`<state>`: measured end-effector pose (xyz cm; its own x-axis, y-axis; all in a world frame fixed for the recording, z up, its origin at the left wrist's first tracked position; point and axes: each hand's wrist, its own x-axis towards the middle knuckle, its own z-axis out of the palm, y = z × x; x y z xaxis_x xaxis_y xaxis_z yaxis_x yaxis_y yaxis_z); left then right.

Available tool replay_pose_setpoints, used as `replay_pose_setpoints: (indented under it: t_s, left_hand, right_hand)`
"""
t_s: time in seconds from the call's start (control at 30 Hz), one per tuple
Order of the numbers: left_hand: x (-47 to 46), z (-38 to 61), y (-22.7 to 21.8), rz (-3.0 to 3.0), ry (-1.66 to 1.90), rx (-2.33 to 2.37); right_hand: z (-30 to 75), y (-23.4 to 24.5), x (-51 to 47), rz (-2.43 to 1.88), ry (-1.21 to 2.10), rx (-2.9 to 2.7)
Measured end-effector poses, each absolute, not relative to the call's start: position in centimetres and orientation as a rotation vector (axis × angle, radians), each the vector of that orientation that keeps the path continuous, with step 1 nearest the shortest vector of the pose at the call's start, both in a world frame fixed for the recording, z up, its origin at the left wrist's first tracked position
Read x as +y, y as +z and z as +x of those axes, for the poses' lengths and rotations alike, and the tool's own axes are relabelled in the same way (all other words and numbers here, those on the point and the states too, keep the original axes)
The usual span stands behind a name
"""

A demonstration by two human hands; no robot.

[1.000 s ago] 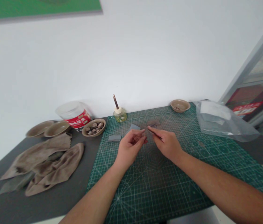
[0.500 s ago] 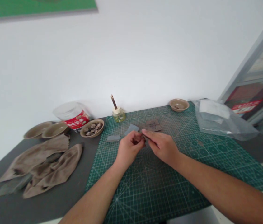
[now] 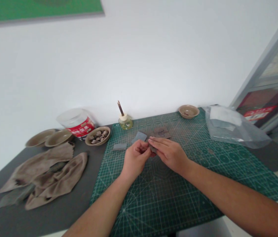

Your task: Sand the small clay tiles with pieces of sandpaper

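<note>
My left hand and my right hand meet above a green cutting mat. A small dark piece sits between their fingertips, partly hidden by them. Its exact shape does not show. Just beyond my left fingers lies a blue-grey sheet piece. A grey strip rests further left on the mat. Past my right fingertips lies a brown square with dark marks.
Along the back stand a bowl of brown lumps, a glass jar holding a stick, a red-labelled plastic tub and a tan bowl. Crumpled brown cloths lie left; a clear plastic bag lies right.
My right hand has moved left and closed against my left hand, and its fingers now cover the small dark piece. The thin dark edge visible earlier in that hand is hidden.
</note>
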<state>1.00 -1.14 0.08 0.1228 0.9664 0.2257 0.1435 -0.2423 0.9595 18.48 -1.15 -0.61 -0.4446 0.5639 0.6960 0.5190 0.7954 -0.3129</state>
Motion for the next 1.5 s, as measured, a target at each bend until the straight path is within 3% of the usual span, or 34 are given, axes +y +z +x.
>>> replay_pose_setpoints:
  t_s: [0.2,0.47,0.73,1.23,1.5]
  left_hand:
    - [-1.2,1.0,-0.1,1.54,1.254,1.123]
    - [-0.9,1.2,0.4,1.376,1.252,1.022]
    - [-0.6,1.0,0.1,1.584,1.194,1.017]
    - [0.0,0.5,0.0,1.575,1.246,1.038]
    - [0.6,-0.3,-0.4,1.575,1.421,0.979]
  right_hand:
    - [18.5,-0.7,-0.7,-0.79,0.061,-2.114]
    - [19.3,-1.1,0.6,-1.108,0.216,-1.888]
    - [18.4,-0.9,-0.5,-0.827,0.126,-2.037]
    - [18.5,-1.5,-0.1,-0.871,0.115,-2.102]
    - [19.2,-0.9,0.4,-1.163,0.42,-1.883]
